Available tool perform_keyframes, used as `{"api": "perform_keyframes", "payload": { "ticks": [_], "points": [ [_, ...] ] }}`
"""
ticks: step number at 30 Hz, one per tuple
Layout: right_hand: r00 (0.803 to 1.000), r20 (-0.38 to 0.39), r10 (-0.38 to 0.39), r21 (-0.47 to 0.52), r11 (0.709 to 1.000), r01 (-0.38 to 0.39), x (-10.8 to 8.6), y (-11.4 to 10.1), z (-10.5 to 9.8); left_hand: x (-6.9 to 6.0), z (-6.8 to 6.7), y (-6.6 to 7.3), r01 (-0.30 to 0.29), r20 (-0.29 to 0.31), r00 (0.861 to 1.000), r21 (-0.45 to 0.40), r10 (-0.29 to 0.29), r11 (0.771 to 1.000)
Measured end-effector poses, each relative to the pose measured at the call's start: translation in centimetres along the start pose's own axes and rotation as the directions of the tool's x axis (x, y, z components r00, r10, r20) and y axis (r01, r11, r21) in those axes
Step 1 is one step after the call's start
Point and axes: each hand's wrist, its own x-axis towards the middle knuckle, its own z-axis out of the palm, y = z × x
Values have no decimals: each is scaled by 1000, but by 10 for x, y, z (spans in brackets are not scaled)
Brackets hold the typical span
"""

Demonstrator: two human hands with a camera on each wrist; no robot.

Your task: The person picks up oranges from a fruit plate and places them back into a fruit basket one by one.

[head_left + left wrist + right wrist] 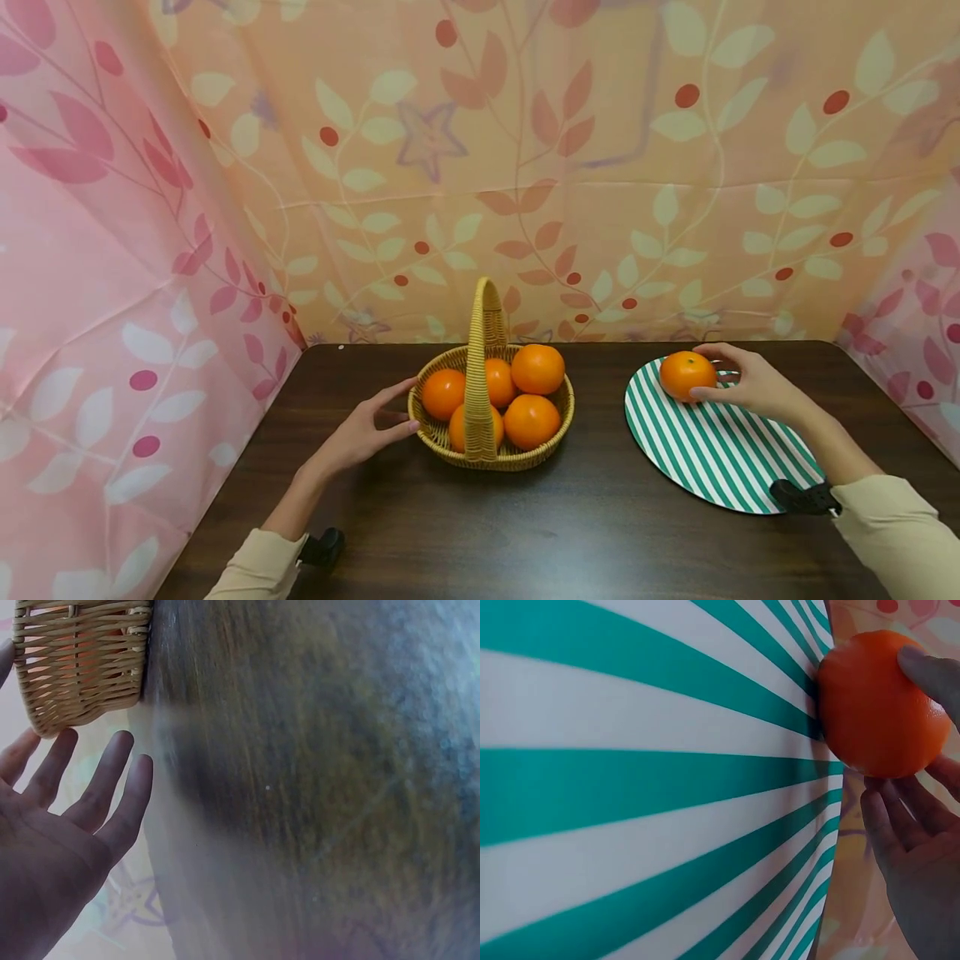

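Note:
On the green-and-white striped oval mat [720,442], near its far end, sits an orange [684,377] with a small green stem spot on top. My right hand [750,385] grips that fruit from the right, thumb on the near side and fingers behind; the right wrist view shows the same orange [881,705] between thumb and fingers. A yellow wicker basket [480,454] with a tall arched handle holds several oranges [532,422]. At its left side, my left hand [363,433] touches the rim with spread, relaxed fingers. The left wrist view shows fingertips against the basket [82,671].
A dark wooden table [480,533] carries the basket and the mat. Patterned cloth [540,167] hangs behind the table and along both sides. A black wrist strap [806,497] sits at the right sleeve, with another black piece [322,548] at the left.

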Motion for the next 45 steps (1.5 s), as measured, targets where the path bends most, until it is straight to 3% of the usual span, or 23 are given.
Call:
{"api": "perform_keyframes", "payload": {
  "ticks": [8,16,23,38,45],
  "points": [
    [1000,-25,-3,-44,999,2,3,-6,2,1,1,1,-2,4,1000,-13,2,1000],
    [991,-67,-115,30,993,117,10,-27,7,0,1,-1,-15,-1,1000,-8,15,1000],
    [984,-94,-154,120,979,164,19,-56,14,0,1,-2,-10,-3,1000,0,10,1000],
    [949,-69,-308,313,896,314,40,-112,47,1,0,-1,-6,-4,1000,0,6,1000],
    [938,-24,-345,382,864,327,42,-132,67,1,0,-2,-9,-5,1000,-4,9,1000]
  ]
}}
